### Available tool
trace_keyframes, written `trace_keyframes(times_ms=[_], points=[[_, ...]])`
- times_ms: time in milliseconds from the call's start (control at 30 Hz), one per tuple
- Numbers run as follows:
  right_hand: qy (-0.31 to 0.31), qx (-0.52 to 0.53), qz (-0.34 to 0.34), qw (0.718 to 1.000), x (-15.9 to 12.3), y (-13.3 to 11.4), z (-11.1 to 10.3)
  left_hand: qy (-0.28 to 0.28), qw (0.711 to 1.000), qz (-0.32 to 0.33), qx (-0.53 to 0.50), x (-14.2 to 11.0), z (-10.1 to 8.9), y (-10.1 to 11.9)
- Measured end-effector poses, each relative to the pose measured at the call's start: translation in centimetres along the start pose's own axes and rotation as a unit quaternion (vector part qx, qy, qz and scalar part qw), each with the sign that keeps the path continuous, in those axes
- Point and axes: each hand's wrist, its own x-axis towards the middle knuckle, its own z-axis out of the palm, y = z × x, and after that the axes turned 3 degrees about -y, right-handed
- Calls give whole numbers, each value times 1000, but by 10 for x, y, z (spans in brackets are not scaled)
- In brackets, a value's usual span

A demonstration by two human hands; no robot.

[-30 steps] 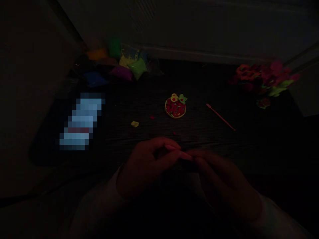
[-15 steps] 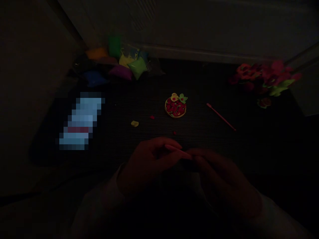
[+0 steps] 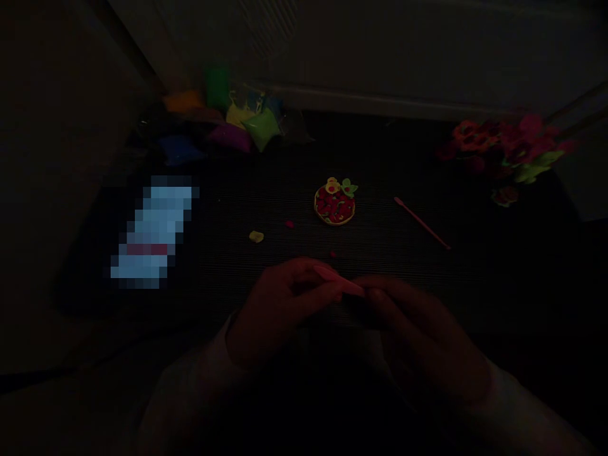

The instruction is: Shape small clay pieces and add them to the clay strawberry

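Round ornament (image 3: 334, 206): in the head view, its yellow rim (image 3: 335, 224) is filled with red pieces (image 3: 327, 207) and topped by two flowers (image 3: 332, 186).
Loose bits (image 3: 256, 237): lumpy, left unattached, in front and left of the ornament.
Pink tool (image 3: 332, 276): smooth, tapered; clamped by the left hand's (image 3: 278, 294) fingers, before the ornament.
Right hand (image 3: 422, 335): fingers bent at the tool's end; grip cannot be told.

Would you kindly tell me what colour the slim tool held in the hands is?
The slim tool looks pink, seen best in the head view.
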Motion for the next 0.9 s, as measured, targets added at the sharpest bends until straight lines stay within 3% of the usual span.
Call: trace_keyframes(times_ms=[100, 200, 267, 367, 433, 733, 900], points=[[27, -11, -2, 1000, 1, 3, -2, -4, 999, -4, 34, 0, -2, -1], [69, -29, 12, 997, 1, 8, -6, 56, 987, 37, 147, 1, -2, -4], [92, -41, 17, 995, 0, 11, -9, 91, 959, 106, 248, 1, -1, -7], [113, -53, 14, 992, -2, 18, -12, 90, 903, 224, 357, 3, 1, -14], [118, -63, 12, 991, -3, 23, -13, 92, 874, 269, 393, 5, 2, -17], [83, -152, -81, 982, -1, 29, -13, 154, 802, 251, 520, 9, -9, -23], [50, -293, -175, 939, 3, 29, -7, 178, 798, 241, 523, 5, -16, -19]])
